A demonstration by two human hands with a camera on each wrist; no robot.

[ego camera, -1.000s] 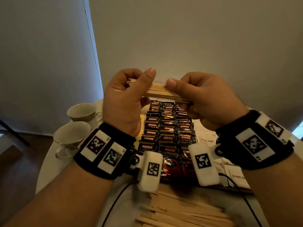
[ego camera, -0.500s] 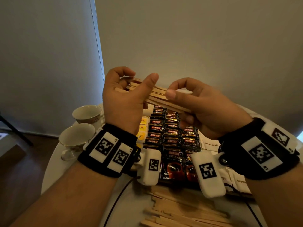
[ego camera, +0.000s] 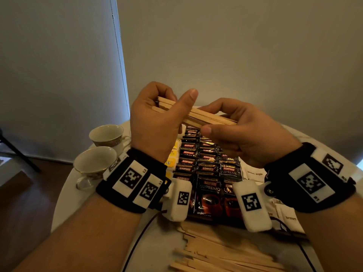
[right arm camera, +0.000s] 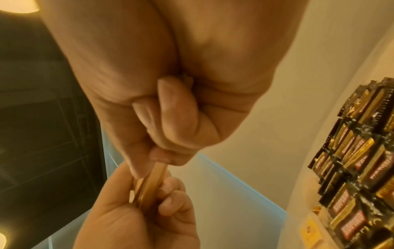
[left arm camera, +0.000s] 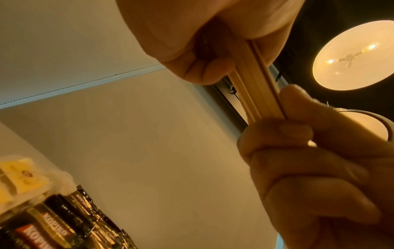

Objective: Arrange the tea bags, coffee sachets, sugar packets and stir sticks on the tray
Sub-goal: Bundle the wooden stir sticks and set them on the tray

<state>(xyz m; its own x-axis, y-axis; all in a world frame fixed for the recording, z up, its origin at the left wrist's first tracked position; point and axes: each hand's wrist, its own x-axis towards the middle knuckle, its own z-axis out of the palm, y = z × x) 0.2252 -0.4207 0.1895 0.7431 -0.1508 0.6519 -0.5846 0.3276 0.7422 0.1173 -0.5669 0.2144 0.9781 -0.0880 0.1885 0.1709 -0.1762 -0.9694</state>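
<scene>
Left hand (ego camera: 155, 124) and right hand (ego camera: 249, 134) both gripping stir stick bundle (ego camera: 208, 117), fingers curled round it

A white tabletop (ego camera: 64, 199) carries two teacups (ego camera: 94, 163); a sachet-filled tray (ego camera: 198, 217); loose stir sticks (ego camera: 216, 254) nearest.
</scene>
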